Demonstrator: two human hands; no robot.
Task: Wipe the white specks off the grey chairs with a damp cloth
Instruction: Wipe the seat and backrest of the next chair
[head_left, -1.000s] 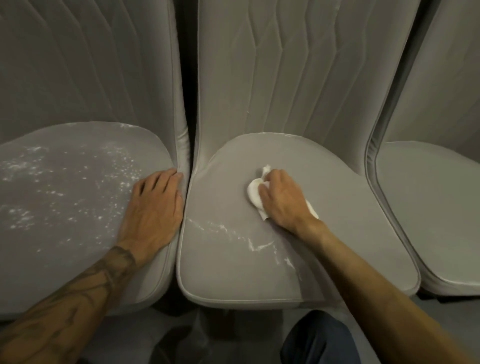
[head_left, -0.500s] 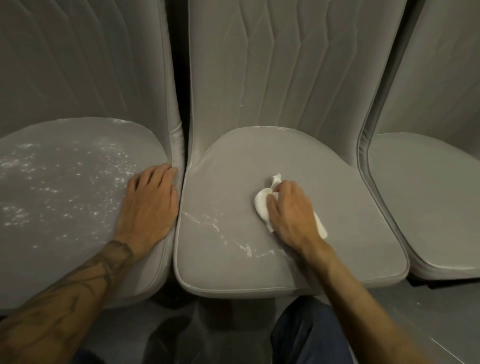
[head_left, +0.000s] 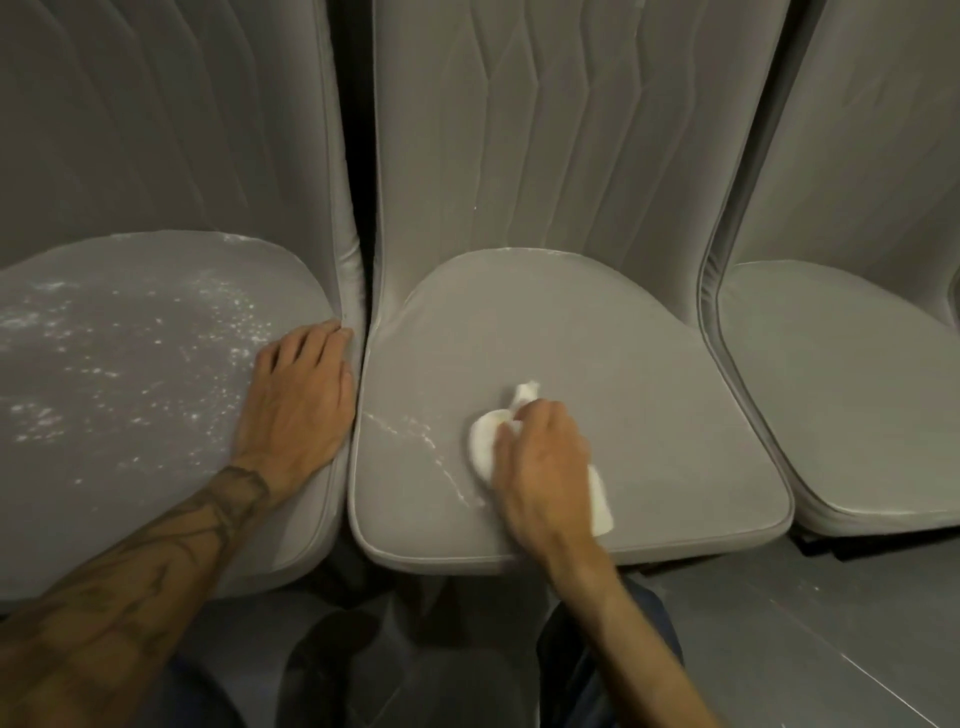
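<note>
- The right hand (head_left: 540, 467) is clenched round a bunched white cloth (head_left: 485, 441), pressing it onto the middle chair's seat (head_left: 649, 374) near the front edge.
- The step in hand looks like wiping this seat. A thin white streak (head_left: 415, 441) lies just left of the grip (the last plain mark here), so the next stroke calls for a leftward sweep over it.
- Further left of the grip, the left hand (head_left: 296, 405) lies flat, fingers straight, holding nothing, on the edge of the left chair's seat (head_left: 62, 519).
- Beyond that hand lie thick white specks (head_left: 156, 338), seemingly unwiped; that seat is probably next.
- Behind the grip, faint white dust lines the rear seam (head_left: 519, 252).
- No brand, label or writing can be read.
</note>
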